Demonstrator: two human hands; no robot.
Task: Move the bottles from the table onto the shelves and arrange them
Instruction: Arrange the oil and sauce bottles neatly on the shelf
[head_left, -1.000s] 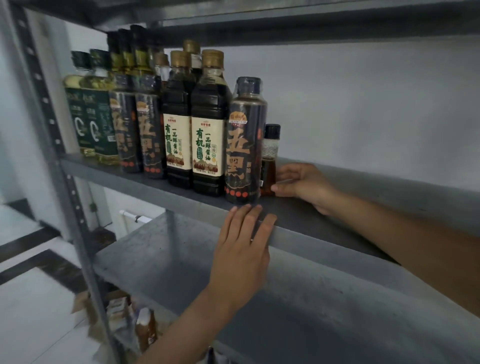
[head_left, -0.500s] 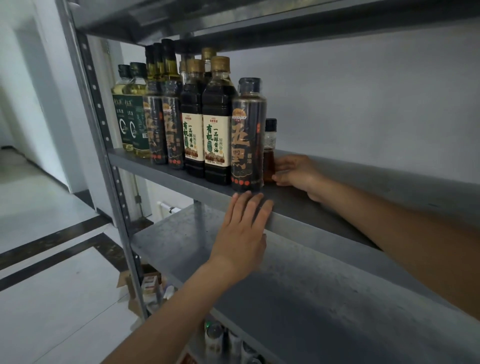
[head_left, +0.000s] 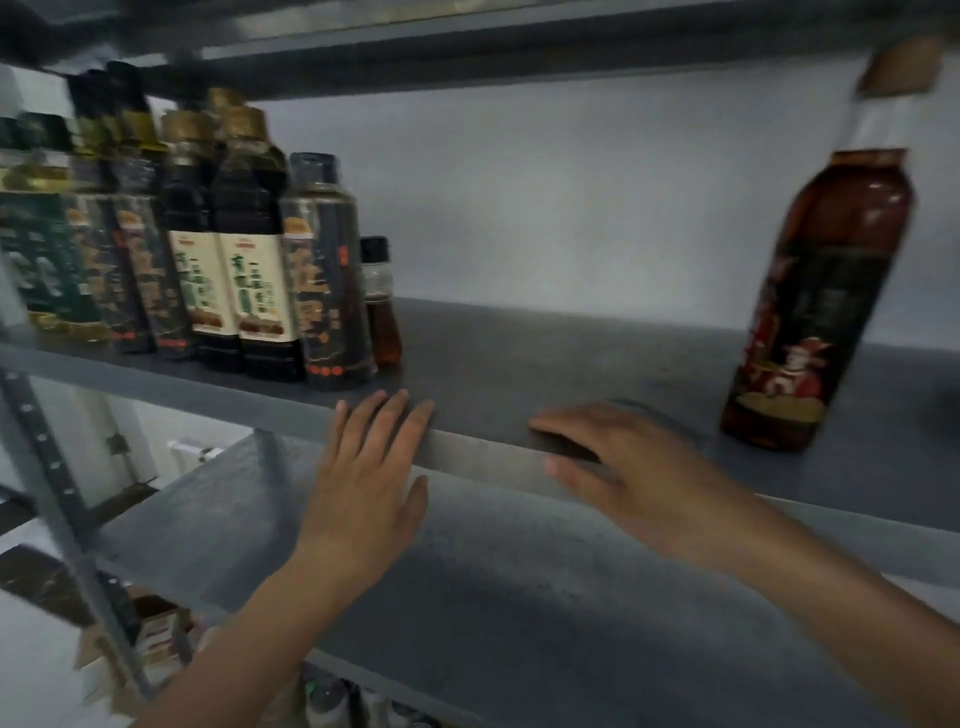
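Observation:
Several dark sauce and oil bottles (head_left: 260, 244) stand in a row at the left end of the grey metal shelf (head_left: 519, 353). A small black-capped bottle (head_left: 382, 306) stands at the right end of that row. A tall amber bottle (head_left: 826, 291) with a gold cap stands alone at the far right of the same shelf. My left hand (head_left: 371, 483) rests flat with straight fingers on the shelf's front edge. My right hand (head_left: 623, 467) lies open over the front edge to the right of it, holding nothing. The view is blurred.
A second grey shelf (head_left: 467, 597) lies below, and another shelf (head_left: 467, 47) sits overhead. The perforated upright post (head_left: 52, 467) runs down the left. Cardboard boxes (head_left: 150, 634) and small jars (head_left: 327, 696) sit lower down. A white wall is behind.
My right hand has let go of the small black-capped bottle and drawn back to the shelf's front edge. The view swung right, showing the tall amber bottle. My left hand stays put.

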